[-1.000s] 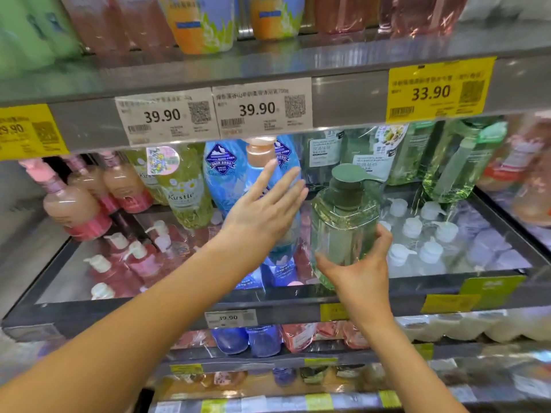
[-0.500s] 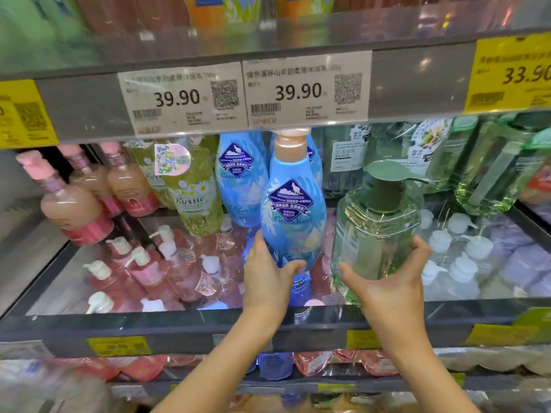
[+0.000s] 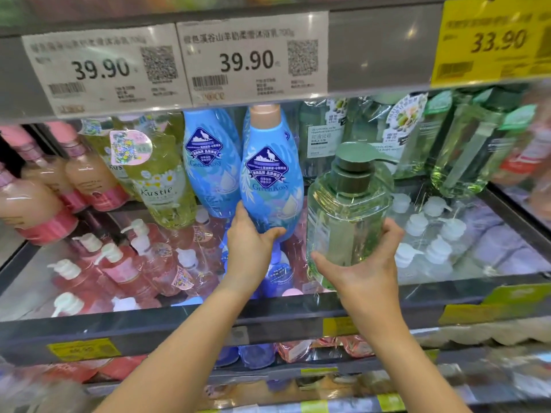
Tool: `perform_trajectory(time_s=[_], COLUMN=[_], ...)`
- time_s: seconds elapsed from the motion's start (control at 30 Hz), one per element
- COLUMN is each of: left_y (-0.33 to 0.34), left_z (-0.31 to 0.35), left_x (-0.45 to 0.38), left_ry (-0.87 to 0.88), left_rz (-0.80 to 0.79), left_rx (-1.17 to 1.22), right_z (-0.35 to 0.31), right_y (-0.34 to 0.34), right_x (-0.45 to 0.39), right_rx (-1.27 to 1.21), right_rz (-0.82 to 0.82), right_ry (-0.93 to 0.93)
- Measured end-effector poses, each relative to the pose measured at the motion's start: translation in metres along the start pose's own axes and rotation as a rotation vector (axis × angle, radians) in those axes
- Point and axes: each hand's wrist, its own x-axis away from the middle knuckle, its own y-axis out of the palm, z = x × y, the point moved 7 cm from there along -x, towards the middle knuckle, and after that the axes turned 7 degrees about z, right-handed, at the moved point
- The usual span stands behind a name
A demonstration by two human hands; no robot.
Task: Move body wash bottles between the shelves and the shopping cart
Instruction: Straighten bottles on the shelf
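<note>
The blue bottle (image 3: 269, 186) hides its base behind the left hand (image 3: 249, 248). Right of the right hand (image 3: 362, 269), bottles at the picture's edge (image 3: 533, 162) blur beyond reading.

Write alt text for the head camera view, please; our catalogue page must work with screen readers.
A person's left hand grips the base of a blue plastic body wash bottle while the right hand holds a clear green pump bottle, both at a store shelf crowded with pink, yellow and green bottles. Price tags above read 39.90 and 33.90.

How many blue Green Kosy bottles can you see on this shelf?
2. The front blue bottle is gripped at its base by the left hand. The second blue bottle stands just left of it, slightly behind. More may be hidden behind them.
</note>
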Motion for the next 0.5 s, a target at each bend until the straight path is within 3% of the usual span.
perform_trajectory(time_s=[0.13, 0.27, 0.37, 0.5], left_y=[-0.004, -0.001, 0.016, 0.04], left_z=[0.01, 0.055, 0.076, 0.08], left_x=[0.038, 0.084, 0.092, 0.081], left_ry=[-0.167, -0.126, -0.054, -0.077], left_rz=[-0.01, -0.159, -0.304, -0.337], left_rx=[-0.019, 0.375, 0.414, 0.36], right_z=[0.002, -0.001, -0.005, 0.004], right_y=[-0.002, -0.007, -0.018, -0.051], right_x=[-0.003, -0.001, 0.002, -0.017], right_rx=[0.046, 0.057, -0.041, -0.007], right_rz=[-0.016, -0.121, -0.253, -0.142], right_ry=[0.039, 0.096, 0.094, 0.104])
